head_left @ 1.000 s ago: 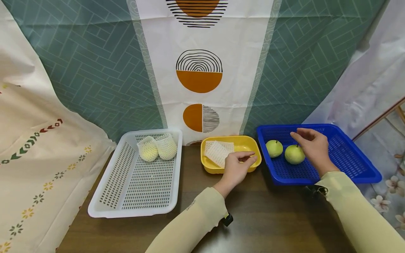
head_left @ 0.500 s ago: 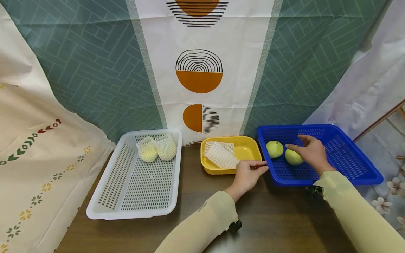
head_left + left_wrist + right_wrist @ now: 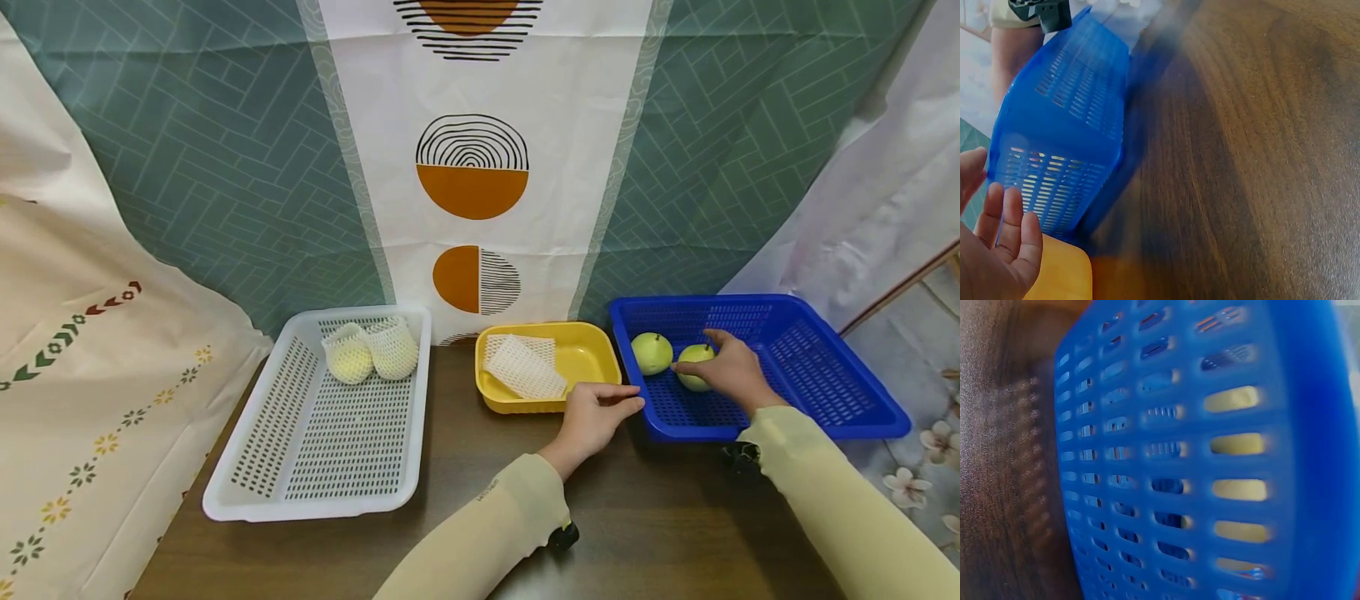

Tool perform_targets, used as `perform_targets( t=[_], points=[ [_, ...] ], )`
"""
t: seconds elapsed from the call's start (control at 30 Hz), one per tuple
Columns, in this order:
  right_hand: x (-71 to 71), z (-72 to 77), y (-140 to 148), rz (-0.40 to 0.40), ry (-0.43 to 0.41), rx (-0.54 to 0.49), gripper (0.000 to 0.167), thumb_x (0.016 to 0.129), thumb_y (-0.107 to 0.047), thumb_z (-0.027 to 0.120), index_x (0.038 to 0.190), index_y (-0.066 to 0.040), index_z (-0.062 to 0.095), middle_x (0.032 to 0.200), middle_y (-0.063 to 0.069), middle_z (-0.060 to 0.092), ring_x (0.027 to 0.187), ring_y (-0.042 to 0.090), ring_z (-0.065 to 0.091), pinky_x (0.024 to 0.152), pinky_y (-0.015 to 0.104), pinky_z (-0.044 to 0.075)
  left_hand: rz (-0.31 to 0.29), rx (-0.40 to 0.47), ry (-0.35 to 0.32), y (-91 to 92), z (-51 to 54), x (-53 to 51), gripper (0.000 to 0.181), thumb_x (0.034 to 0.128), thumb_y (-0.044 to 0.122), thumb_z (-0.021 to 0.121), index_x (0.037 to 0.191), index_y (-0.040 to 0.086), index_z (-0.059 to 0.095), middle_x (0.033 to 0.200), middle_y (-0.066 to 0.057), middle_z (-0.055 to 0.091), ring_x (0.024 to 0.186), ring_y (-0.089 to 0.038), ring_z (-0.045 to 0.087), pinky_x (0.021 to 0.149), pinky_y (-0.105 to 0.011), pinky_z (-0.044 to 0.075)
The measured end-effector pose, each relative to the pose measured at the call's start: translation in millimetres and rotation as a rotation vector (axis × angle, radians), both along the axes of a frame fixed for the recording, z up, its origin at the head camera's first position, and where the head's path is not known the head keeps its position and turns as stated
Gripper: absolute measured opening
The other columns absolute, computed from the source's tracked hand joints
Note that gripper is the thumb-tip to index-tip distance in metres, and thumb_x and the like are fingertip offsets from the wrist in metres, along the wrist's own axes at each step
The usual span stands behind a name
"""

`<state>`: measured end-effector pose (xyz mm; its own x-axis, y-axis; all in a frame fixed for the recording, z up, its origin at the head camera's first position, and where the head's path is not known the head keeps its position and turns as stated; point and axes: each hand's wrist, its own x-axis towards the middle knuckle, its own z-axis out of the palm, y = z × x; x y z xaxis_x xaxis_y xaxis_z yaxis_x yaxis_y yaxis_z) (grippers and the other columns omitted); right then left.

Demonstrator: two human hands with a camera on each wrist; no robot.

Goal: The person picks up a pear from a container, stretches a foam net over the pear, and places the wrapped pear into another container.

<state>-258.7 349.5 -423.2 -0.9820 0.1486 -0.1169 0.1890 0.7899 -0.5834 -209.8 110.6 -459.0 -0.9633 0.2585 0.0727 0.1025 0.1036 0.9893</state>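
Observation:
My right hand point(image 3: 735, 375) grips the right-hand round yellow-green pear point(image 3: 692, 354) in the blue basket point(image 3: 840, 408), thumb on its left side and fingers behind. A second pear point(image 3: 652, 353) sits just left of it. My left hand point(image 3: 592, 421) is at the basket's left rim, its fingertips at or very near the edge; the left wrist view shows the fingers point(image 3: 1010, 219) relaxed beside the blue wall point(image 3: 1060, 144). In the right wrist view, the basket wall point(image 3: 1141, 462) hides the right hand, and yellow shows through the slots.
A yellow tray point(image 3: 588, 358) with white foam net sleeves point(image 3: 525, 367) stands in the middle. Left of it, a white basket point(image 3: 352, 450) holds two net-wrapped pears point(image 3: 371, 350). Everything stands on a brown wooden table point(image 3: 637, 517), with a patterned cloth point(image 3: 472, 150) hanging behind.
My left hand has moved right from above the yellow tray to the blue basket's rim. My right hand has come down and closed round the right-hand pear.

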Motion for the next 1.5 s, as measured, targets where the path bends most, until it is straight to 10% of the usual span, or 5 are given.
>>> perform_targets(
  t=[0.97, 1.5],
  points=[
    [-4.0, -13.5, 8.7, 0.047, -0.152, 0.080, 0.102, 0.065, -0.038, 0.082, 0.140, 0.007, 0.028, 0.126, 0.033, 0.043, 0.102, 0.044, 0.048, 0.077, 0.052, 0.045, -0.050, 0.038, 0.029, 8.6, -4.5, -3.0, 0.027, 0.0794, 0.031, 0.074, 0.104, 0.019, 0.074, 0.100, 0.011, 0.071, 0.086, 0.005, 0.061, 0.073, -0.014, 0.051],
    [13.5, -1.2, -0.1, 0.079, -0.059, 0.091, 0.104, 0.069, -0.050, 0.077, 0.137, 0.013, 0.029, 0.119, 0.033, 0.049, 0.093, 0.040, 0.054, 0.065, 0.039, 0.048, -0.042, 0.031, 0.005, 7.5, -9.4, -3.6, 0.027, 0.0797, 0.033, 0.073, 0.104, 0.022, 0.073, 0.100, 0.013, 0.071, 0.088, 0.005, 0.061, 0.076, -0.014, 0.050]
  ],
)
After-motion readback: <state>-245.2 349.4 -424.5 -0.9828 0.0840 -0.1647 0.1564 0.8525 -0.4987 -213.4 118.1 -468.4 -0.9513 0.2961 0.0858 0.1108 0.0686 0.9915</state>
